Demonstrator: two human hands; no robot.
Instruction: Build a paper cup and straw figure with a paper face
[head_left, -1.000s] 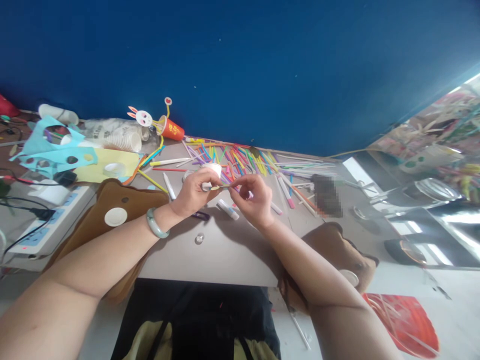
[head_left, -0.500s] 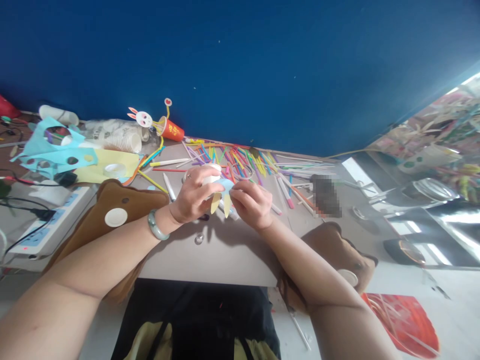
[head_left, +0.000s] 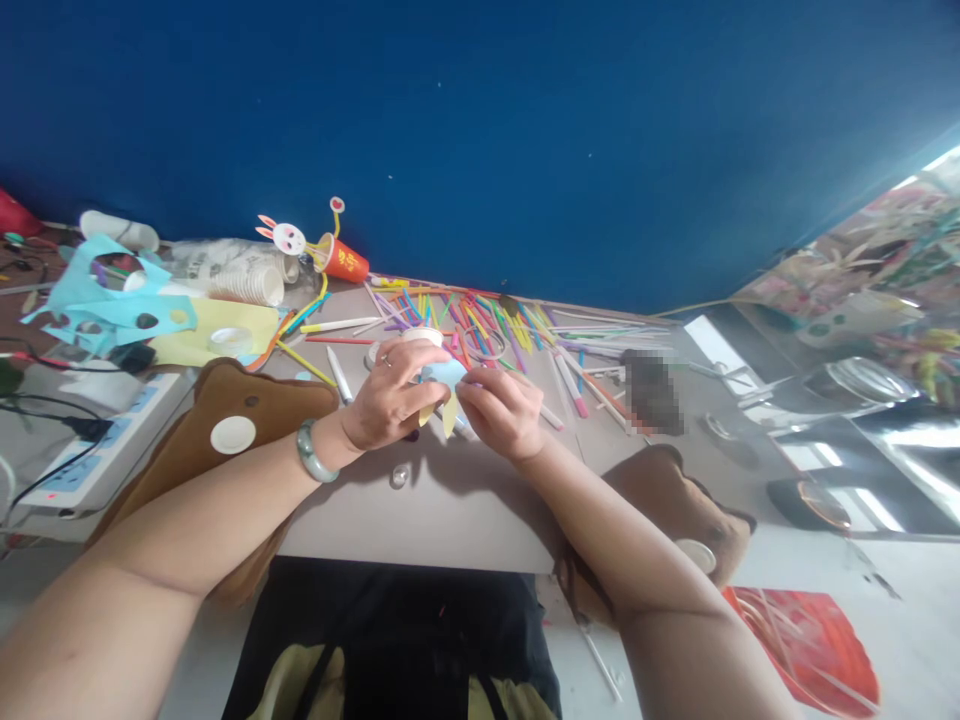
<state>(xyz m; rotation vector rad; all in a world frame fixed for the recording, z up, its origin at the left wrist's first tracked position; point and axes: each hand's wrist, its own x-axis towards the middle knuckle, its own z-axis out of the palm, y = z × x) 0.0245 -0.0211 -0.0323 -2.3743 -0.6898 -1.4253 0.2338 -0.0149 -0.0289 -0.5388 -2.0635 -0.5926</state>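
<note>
Above the table's middle, my left hand (head_left: 390, 395) is closed on a light blue paper cutout (head_left: 445, 373). Two pale yellow, ear-shaped strips (head_left: 448, 415) hang from its lower side, one partly behind my fingers. My right hand (head_left: 501, 408) pinches at the cutout's right edge; its fingertips hide whether anything else is between them. Just behind my left hand shows the rim of a white paper cup (head_left: 422, 337). A small clear, shiny piece (head_left: 400, 476) lies on the table below my hands.
Colourful pipe cleaners and sticks (head_left: 480, 325) spread along the wall. A red cup with a rabbit face (head_left: 343, 260) lies at the back left, near cut blue paper (head_left: 120, 290) and stacked cups (head_left: 251, 285). Brown cushions (head_left: 259, 395) flank my arms; a power strip (head_left: 97, 440) is left.
The blue cutout has turned a little in my hands, and its yellow strips have swung slightly left. My left fingers have shifted on it; my right hand stays almost in place.
</note>
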